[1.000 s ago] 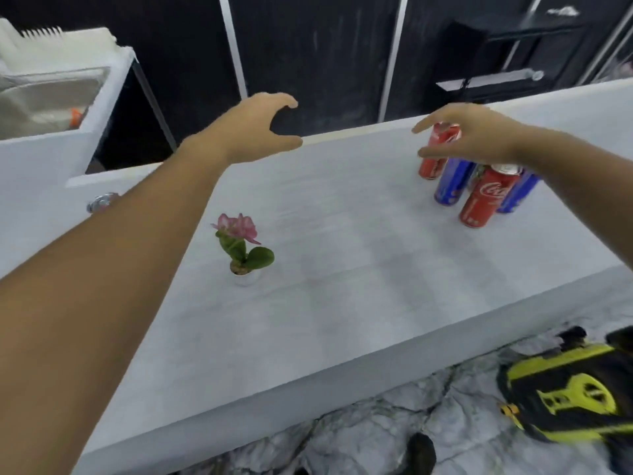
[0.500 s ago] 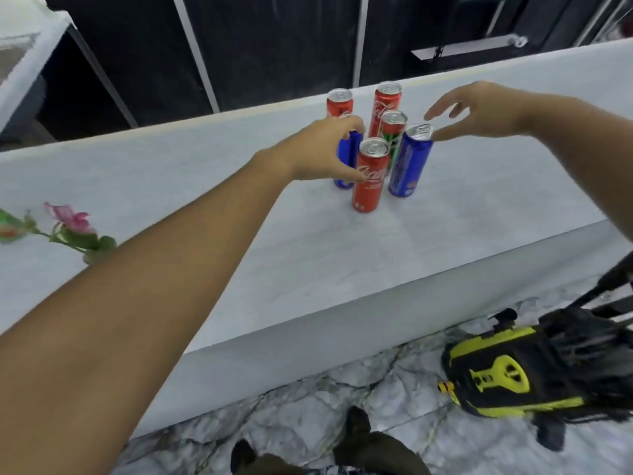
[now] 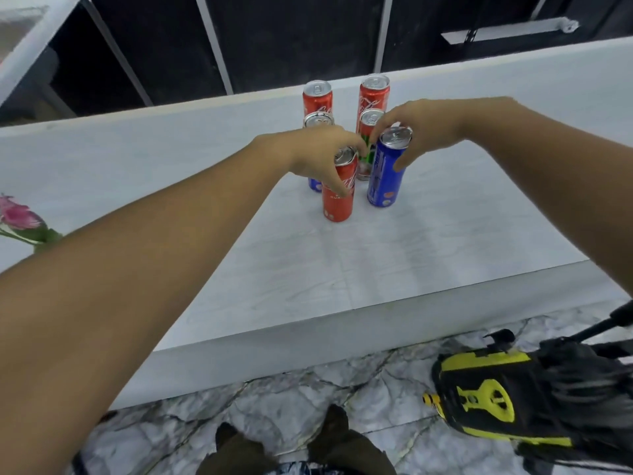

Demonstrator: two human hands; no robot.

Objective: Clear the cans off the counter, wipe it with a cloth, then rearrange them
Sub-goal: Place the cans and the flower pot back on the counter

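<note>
Head view. Six cans stand upright in a tight cluster on the white counter (image 3: 428, 255), at 12 o'clock from the person.

Left hand (image 3: 318, 156) curls round the top of the front red can (image 3: 338, 197). Right hand (image 3: 424, 128) wraps the top of the front blue can (image 3: 385, 173), thumb on its side.

Best lift both straight up, I judge: the green can (image 3: 368, 145) stands just behind at 12 o'clock and could topple if brushed. A flower (image 3: 19, 217) shows at 9 o'clock, a yellow-black bag (image 3: 496, 402) on the floor at 5 o'clock.

Half a second back both hands hovered open-fingered over the cluster; now each has closed on a can.
</note>
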